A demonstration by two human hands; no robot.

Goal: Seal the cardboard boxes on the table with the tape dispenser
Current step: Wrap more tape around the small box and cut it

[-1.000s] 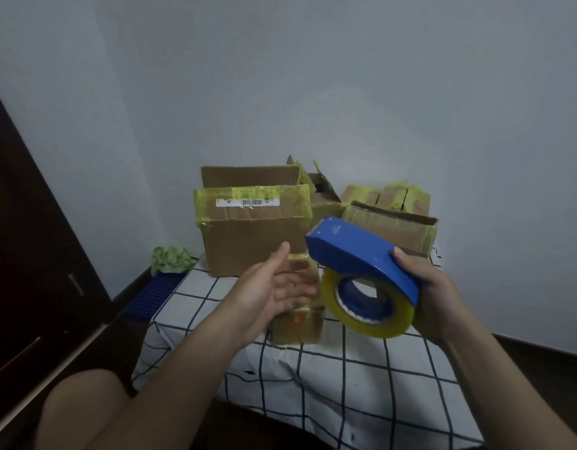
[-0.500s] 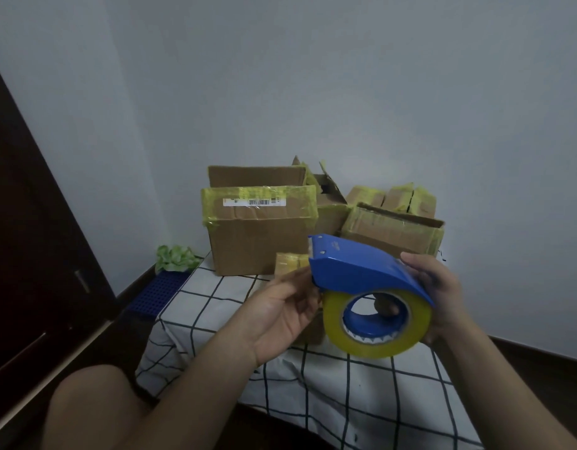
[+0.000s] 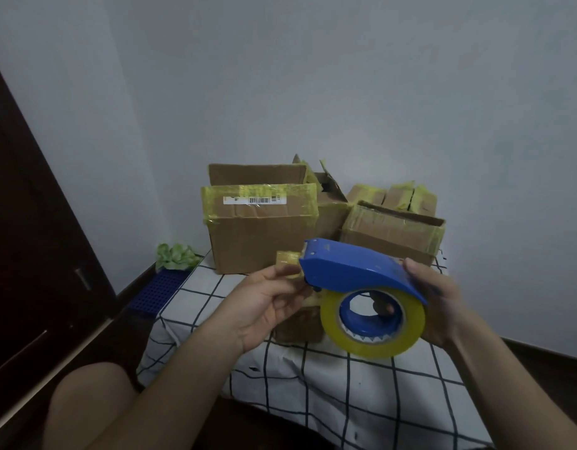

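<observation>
- The right hand [image 3: 439,306] grips the blue tape dispenser [image 3: 355,271] at its rear, with one finger inside the roll's core.
- The left hand [image 3: 264,303], fingers half curled, meets its front tip; a pinch cannot be told.
- The dispenser is above the tabletop [image 3: 345,384], before the cardboard boxes [image 3: 257,241].

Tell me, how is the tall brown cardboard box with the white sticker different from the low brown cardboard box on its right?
The tall brown cardboard box stands higher than the low brown cardboard box. The tall box shows a white barcode sticker; the low box shows none. The tall box faces the camera squarely; the low box is turned. Both have yellowish tape around the top.
</observation>
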